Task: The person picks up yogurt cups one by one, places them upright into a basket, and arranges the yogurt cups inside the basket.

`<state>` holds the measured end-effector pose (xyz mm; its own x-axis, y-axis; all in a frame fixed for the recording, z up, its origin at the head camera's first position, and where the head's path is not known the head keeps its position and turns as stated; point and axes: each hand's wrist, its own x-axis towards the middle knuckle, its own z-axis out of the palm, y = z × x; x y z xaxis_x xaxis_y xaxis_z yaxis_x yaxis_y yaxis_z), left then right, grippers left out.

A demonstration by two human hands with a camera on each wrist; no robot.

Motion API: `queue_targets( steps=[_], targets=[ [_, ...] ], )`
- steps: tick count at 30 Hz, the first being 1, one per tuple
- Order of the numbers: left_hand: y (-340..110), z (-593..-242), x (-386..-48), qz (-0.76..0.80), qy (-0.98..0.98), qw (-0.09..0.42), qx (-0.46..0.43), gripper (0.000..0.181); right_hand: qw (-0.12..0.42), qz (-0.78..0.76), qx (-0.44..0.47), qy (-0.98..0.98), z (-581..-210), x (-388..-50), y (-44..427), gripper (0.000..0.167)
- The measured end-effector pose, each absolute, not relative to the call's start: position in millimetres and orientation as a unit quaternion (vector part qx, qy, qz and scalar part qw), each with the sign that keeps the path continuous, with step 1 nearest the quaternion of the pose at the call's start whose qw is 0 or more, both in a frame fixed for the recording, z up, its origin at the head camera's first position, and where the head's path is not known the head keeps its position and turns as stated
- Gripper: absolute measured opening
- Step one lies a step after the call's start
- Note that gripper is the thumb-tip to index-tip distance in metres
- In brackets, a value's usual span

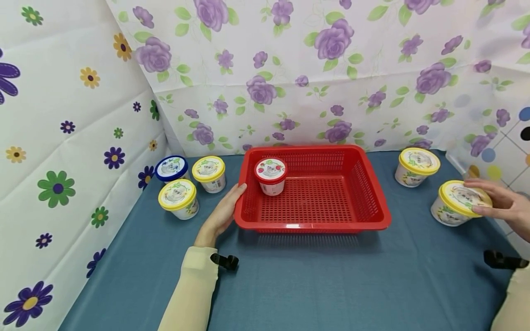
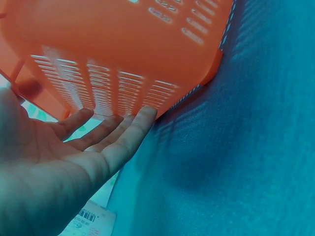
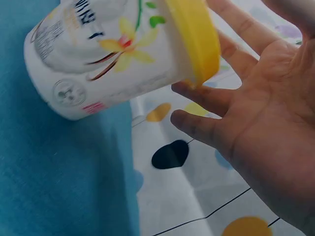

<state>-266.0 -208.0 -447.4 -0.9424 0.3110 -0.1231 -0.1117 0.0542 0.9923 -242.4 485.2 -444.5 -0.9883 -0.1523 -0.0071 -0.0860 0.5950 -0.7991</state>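
Observation:
My left hand [image 1: 225,207] is at the left side of a red plastic basket [image 1: 314,226]. In the left wrist view its fingers [image 2: 129,142] reach out nearly straight against the slotted outer wall. A tub with a red lid [image 1: 271,172] stands inside, near the basket's left end. At the far right, my right hand [image 1: 507,204] is at a yellow-lidded tub [image 1: 453,214], fingers around the lid's edge. The right wrist view shows those fingers [image 3: 204,130] spread and mostly straight; the thumb is largely out of frame there. Contact with the lid is hard to judge.
Another yellow-lidded tub [image 1: 410,177] stands behind the right hand's one. Left of the basket are a blue-lidded tub [image 1: 169,168] and two yellow-lidded tubs, one behind [image 1: 213,184] and one in front [image 1: 188,211]. Flowered sheets [image 1: 256,115] enclose the blue-green tablecloth [image 1: 314,280].

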Motion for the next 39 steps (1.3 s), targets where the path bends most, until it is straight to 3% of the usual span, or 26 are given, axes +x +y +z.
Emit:
queue_targets(
  steps=[23,39],
  targets=[
    [-206.3,-445.4,-265.0,0.678,0.715,0.157,0.061,0.066,0.005,-0.456,-0.114,0.882,-469.0,-239.4,493.3,0.068],
    [-207.2,-446.9,-266.1,0.681,0.713,0.156,0.059,0.067,0.01,-0.45,-0.107,0.886,-466.6,-239.3,492.0,0.057]
  ],
)
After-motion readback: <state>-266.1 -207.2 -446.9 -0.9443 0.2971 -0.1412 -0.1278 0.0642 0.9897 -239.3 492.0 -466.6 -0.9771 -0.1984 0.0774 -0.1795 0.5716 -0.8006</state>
